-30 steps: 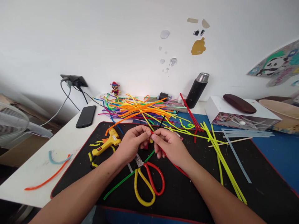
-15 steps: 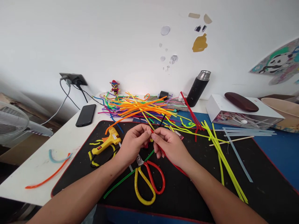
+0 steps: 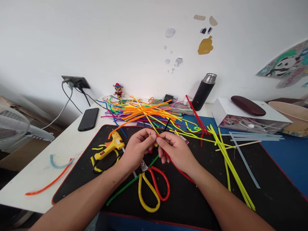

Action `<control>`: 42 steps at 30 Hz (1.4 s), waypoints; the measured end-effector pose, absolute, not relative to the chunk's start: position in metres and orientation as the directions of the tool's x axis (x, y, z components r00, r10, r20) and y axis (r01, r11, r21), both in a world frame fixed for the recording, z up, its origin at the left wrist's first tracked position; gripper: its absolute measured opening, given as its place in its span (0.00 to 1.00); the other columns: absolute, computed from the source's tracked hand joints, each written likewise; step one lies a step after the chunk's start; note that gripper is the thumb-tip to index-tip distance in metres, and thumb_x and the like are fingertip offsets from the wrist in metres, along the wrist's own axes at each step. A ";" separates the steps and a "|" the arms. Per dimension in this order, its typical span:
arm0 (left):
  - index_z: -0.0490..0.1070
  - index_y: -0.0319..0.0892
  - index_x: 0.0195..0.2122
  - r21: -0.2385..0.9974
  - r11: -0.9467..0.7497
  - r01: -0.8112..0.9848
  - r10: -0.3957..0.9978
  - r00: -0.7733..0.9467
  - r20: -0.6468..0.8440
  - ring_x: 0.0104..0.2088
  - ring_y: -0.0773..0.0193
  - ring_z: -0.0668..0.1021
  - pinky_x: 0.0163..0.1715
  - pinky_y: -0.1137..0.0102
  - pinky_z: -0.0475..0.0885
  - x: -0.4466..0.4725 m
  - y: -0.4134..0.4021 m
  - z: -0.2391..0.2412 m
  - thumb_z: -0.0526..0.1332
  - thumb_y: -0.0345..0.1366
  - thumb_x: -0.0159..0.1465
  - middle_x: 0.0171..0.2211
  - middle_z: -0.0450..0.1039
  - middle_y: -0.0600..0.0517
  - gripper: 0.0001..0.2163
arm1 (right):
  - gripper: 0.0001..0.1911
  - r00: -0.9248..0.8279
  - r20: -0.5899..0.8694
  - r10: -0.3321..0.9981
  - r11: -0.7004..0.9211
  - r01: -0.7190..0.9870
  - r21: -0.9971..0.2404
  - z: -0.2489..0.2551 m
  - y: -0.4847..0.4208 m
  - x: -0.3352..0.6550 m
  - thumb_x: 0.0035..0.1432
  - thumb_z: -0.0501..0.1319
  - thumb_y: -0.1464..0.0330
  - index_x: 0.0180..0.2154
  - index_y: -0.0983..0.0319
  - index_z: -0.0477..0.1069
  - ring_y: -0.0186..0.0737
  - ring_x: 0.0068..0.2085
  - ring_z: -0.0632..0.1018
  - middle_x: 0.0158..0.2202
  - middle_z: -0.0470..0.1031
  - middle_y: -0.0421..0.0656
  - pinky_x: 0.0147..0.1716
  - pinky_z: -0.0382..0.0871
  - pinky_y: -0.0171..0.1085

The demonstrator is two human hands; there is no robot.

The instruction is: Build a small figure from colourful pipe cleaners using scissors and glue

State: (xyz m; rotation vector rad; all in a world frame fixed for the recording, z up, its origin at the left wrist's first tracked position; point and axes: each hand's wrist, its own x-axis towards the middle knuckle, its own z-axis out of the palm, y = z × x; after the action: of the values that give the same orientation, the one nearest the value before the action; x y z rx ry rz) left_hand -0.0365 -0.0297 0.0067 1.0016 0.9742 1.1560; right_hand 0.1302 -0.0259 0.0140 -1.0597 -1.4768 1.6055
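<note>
Hands pinch red stem well within side edges of mat.

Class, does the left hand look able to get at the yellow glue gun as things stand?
Probably yes: the glue gun lies beside the left hand with nothing seen covering it, though that hand pinches a red strip.

The left hand and right hand meet at the fingertips, pinching a red pipe cleaner — its length runs out beside the right wrist above the black mat. Nearer lie scissors with one yellow and one red handle, across a green pipe cleaner. A yellow hot glue gun rests left of the hands; farther back, mixed pipe cleaners — orange ones uppermost — heap on the tabletop.
</note>
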 end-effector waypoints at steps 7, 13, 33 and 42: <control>0.73 0.41 0.34 0.974 0.072 -0.213 0.991 0.127 -0.046 0.19 0.73 0.61 0.20 0.75 0.55 -0.040 -0.028 0.008 0.72 0.49 0.62 0.19 0.63 0.60 0.17 | 0.20 -0.405 -0.123 0.906 -0.121 0.030 -0.992 0.013 -0.025 0.132 0.66 0.62 0.50 0.38 0.60 0.72 0.32 0.18 0.73 0.22 0.73 0.35 0.16 0.60 0.30; 0.73 0.41 0.34 0.995 0.011 -0.098 0.994 0.106 -0.001 0.20 0.73 0.63 0.21 0.75 0.58 -0.042 -0.027 0.013 0.72 0.50 0.62 0.22 0.65 0.60 0.17 | 0.19 -0.382 -0.103 0.919 -0.106 0.013 -0.994 0.011 -0.024 0.132 0.66 0.62 0.51 0.42 0.60 0.72 0.32 0.18 0.74 0.24 0.74 0.35 0.15 0.60 0.29; 0.74 0.40 0.35 0.999 -0.029 -0.046 0.987 0.155 0.036 0.22 0.71 0.66 0.22 0.75 0.60 -0.049 -0.024 0.007 0.67 0.51 0.67 0.23 0.66 0.57 0.17 | 0.12 -0.321 0.019 0.947 0.036 0.047 -0.998 0.016 -0.028 0.132 0.67 0.62 0.58 0.36 0.60 0.71 0.31 0.18 0.73 0.21 0.71 0.34 0.16 0.61 0.29; 0.77 0.39 0.35 0.999 0.032 0.007 0.942 0.333 -0.033 0.24 0.71 0.69 0.24 0.75 0.62 -0.074 -0.010 0.019 0.72 0.51 0.63 0.26 0.73 0.54 0.18 | 0.09 -0.403 -0.005 0.915 0.020 0.058 -0.998 0.016 -0.029 0.134 0.67 0.62 0.62 0.35 0.60 0.71 0.30 0.17 0.71 0.19 0.71 0.33 0.18 0.62 0.29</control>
State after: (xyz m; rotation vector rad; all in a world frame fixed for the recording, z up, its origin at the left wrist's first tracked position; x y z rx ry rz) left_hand -0.0740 -0.0101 0.0188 1.3283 0.9726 0.9321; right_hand 0.1339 -0.0290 0.0159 -1.0236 -1.5609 1.4722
